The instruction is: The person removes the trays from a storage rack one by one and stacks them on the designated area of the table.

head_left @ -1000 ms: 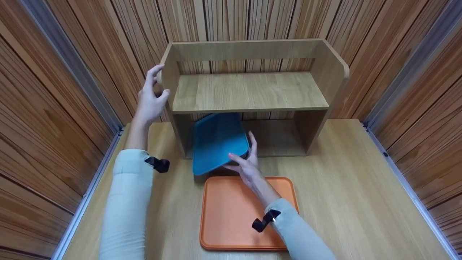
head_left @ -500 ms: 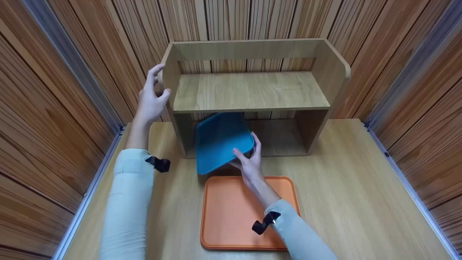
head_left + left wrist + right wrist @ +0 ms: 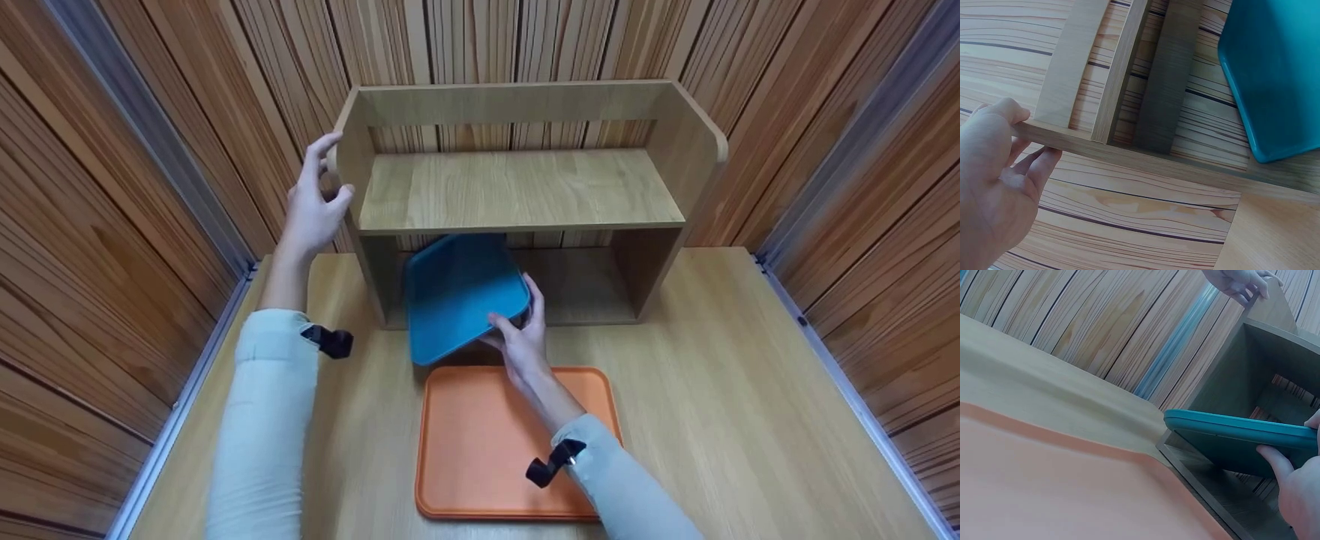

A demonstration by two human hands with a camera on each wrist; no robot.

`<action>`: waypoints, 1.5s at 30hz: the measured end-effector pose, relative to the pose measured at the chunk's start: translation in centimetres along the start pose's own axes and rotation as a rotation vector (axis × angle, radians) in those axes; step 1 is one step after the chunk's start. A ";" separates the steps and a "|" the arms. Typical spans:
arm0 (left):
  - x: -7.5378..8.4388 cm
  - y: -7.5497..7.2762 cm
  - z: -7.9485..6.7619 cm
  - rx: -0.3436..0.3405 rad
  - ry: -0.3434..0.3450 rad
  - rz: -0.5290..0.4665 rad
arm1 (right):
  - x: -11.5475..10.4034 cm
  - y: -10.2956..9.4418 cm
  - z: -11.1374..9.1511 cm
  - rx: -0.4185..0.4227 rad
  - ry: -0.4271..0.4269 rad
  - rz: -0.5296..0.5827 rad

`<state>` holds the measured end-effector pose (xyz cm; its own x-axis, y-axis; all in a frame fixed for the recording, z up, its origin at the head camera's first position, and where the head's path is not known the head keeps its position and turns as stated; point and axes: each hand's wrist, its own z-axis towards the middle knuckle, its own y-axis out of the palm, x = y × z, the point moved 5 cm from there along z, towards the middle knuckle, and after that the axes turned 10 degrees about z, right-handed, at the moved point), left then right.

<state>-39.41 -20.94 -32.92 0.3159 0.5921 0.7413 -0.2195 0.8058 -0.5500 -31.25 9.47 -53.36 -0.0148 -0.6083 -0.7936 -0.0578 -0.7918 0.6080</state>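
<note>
A blue tray (image 3: 465,296) leans at a slant inside the lower left compartment of a wooden shelf (image 3: 517,191), its near corner jutting past the front edge. My right hand (image 3: 523,345) grips the tray by its right side, thumb on one face and fingers on the other. In the right wrist view, the tray's rim (image 3: 1241,427) runs level above the thumb. My left hand (image 3: 315,206) holds the upper front edge of the shelf's left side panel (image 3: 1129,160), with thumb and fingers on opposite faces of the board.
An orange tray (image 3: 480,450) lies flat on the wooden table (image 3: 750,420) before the shelf, under my right forearm. Wood-panelled walls (image 3: 105,225) close in the back and both sides, with metal rails (image 3: 832,360) along the table's sides.
My right hand's fingers have closed onto the blue tray's side, and the tray has shifted slightly to the right. My left hand stays at the shelf panel.
</note>
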 end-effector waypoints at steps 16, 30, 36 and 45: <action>0.3 -0.2 -0.4 0.003 0.020 0.051 | -1.6 -0.5 -1.2 -0.006 -0.009 0.039; 0.2 0.0 -0.3 -0.008 0.003 0.035 | -2.6 -3.2 -1.2 0.055 -0.029 -0.033; 0.1 -0.2 -0.2 -0.009 -0.012 0.032 | -3.3 -4.3 -1.2 0.048 -0.031 -0.059; 0.3 -0.3 -0.3 0.002 0.007 0.046 | -3.8 -6.5 -1.3 0.069 -0.003 -0.037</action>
<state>-38.94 -21.04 -32.71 0.3122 0.6287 0.7123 -0.2359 0.7776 -0.5829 -29.52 16.84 -54.27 -0.0142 -0.5784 -0.8156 -0.1267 -0.8081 0.5752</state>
